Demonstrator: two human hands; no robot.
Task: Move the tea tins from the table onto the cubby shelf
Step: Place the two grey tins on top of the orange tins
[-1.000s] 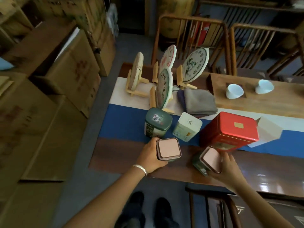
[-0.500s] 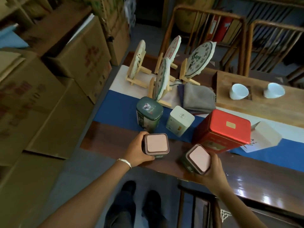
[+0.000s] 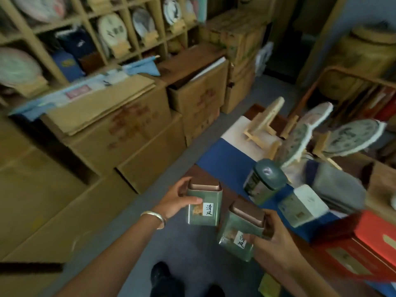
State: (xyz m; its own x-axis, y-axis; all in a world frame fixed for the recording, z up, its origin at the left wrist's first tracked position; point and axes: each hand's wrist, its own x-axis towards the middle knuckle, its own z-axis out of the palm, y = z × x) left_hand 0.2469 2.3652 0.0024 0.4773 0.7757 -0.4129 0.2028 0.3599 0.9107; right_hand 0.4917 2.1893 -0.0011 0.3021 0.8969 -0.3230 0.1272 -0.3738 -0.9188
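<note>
Carry step: my left hand [image 3: 175,202] grips one green tin [image 3: 203,207], my right hand [image 3: 276,243] clamps its twin [image 3: 237,234], both off the table [image 3: 216,179]; next, cross to the shelf [image 3: 90,28] and find a free cubby.

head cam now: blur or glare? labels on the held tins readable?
Head view: motion blur strongest at right, smearing the red tin and tea cakes; dim light, no glare. Labels on left-hand tin and right-hand tin stay legible. Wide-angle distortion bends the cubby shelf.
</note>
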